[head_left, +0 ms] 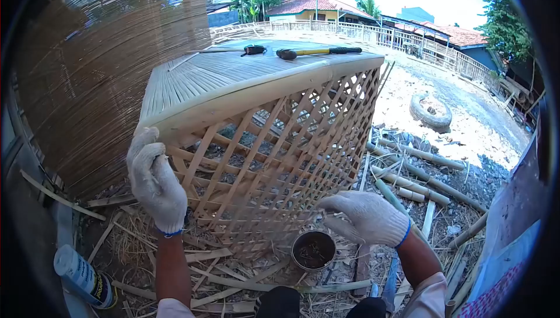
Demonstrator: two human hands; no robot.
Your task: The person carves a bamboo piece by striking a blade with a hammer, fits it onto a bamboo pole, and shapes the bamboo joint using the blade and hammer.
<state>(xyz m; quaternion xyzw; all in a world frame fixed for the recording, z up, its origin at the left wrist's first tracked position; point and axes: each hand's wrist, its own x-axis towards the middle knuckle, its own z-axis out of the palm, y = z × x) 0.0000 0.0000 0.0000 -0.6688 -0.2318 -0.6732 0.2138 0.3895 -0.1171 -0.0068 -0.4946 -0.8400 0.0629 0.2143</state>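
A bamboo table with a slatted top (204,79) and a lattice side (274,154) stands before me. My left hand (154,181), in a whitish glove, has its fingers curled against the left corner of the top's bamboo edge. My right hand (367,216), also gloved, is beside the lower right of the lattice, above and right of a round tin (314,250) with dark contents. Its thumb and fingers are apart, and nothing shows between them. On the tabletop lie a hammer (318,52) with a yellow and black handle and a small dark tool (254,50).
A labelled container (86,277) tilts at the lower left. Bamboo poles (411,184) and split strips litter the ground. An old tire (430,111) lies at the right. A woven bamboo screen (111,79) rises on the left, and fabric (501,259) hangs on the right.
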